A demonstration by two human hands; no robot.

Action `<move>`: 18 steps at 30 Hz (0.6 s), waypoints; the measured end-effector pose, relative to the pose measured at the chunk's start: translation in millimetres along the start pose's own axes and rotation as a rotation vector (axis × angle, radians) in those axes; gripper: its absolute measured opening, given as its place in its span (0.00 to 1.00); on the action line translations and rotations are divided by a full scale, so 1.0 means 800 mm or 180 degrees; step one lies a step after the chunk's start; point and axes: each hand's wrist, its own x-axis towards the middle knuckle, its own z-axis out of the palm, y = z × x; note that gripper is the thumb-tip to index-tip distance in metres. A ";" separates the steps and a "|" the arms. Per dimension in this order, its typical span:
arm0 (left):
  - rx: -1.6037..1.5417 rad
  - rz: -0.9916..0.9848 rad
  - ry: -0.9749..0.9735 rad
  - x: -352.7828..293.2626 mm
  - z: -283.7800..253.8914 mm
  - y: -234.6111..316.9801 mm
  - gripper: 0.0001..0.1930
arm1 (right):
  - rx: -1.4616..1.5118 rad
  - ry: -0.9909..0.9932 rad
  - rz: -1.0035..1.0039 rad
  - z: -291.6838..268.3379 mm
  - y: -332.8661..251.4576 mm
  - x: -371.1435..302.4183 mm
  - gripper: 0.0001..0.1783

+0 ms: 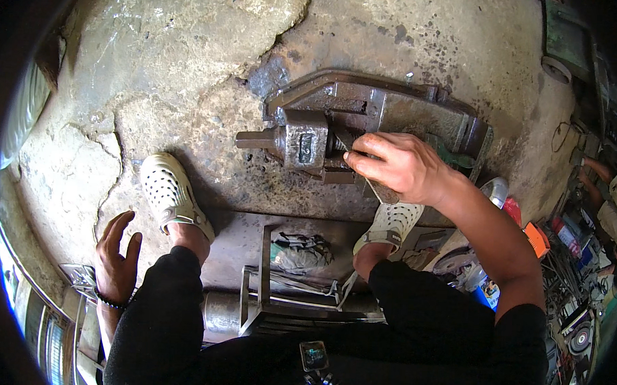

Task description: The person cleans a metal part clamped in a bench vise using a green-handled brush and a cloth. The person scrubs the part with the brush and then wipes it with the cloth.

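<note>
A heavy, dark metal machine vise lies on the concrete floor in front of me, oily and grimy. Its square screw end points to the left. My right hand is over the middle of the vise, fingers closed round a flat, dirty metal strip. One end of the strip reaches the screw area beside the block; my fingers cover its middle. Beside my left leg, my left hand hangs open with its thumb apart, holding nothing. A dark bead bracelet circles that wrist.
My feet in pale clogs flank the near side of the vise. Below me are a metal frame and a crumpled dark cloth. Tools and scrap crowd the right, where another person's arm shows. Cracks run through the floor.
</note>
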 end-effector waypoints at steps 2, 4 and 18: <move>0.0046 -0.0084 -0.0015 0.000 -0.001 0.001 0.19 | 0.0128 0.0027 0.0030 0.000 0.002 0.002 0.18; 0.0016 0.0009 -0.0017 0.000 -0.001 0.002 0.19 | 0.0341 0.0087 0.0125 0.000 0.004 0.005 0.21; -0.0050 0.0007 0.0025 0.000 -0.001 0.002 0.18 | 0.0597 0.0922 0.0196 -0.038 0.011 0.023 0.12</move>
